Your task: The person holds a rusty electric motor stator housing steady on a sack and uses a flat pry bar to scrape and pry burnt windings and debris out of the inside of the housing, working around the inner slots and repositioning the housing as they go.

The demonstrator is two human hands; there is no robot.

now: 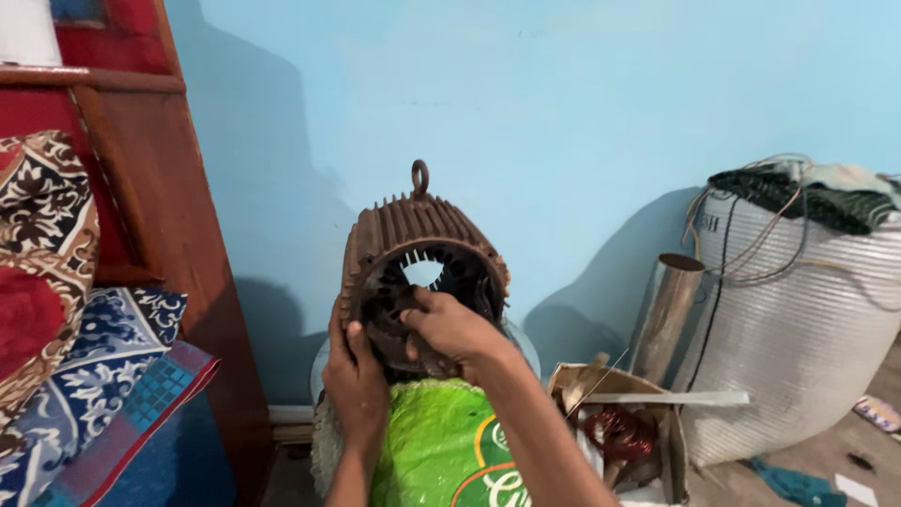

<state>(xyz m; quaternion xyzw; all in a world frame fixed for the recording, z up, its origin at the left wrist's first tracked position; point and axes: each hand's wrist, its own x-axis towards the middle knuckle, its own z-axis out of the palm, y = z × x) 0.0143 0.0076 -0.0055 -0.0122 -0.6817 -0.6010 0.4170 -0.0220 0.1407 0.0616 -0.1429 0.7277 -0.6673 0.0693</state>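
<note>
Here, my left hand (355, 380) clamps the rim of a rusty finned motor stator housing (420, 272) resting on a green sack (434, 451), while my right hand (450, 329) pinches something inside its bore (too dark to identify). Bracing the shell firmly seems wise. Its bore axis points toward me, lifting eye upward.

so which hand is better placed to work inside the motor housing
Probably the right hand: its fingers already reach into the bore of the rusty finned motor housing, while the left hand grips the outer rim, steadying it.
</note>
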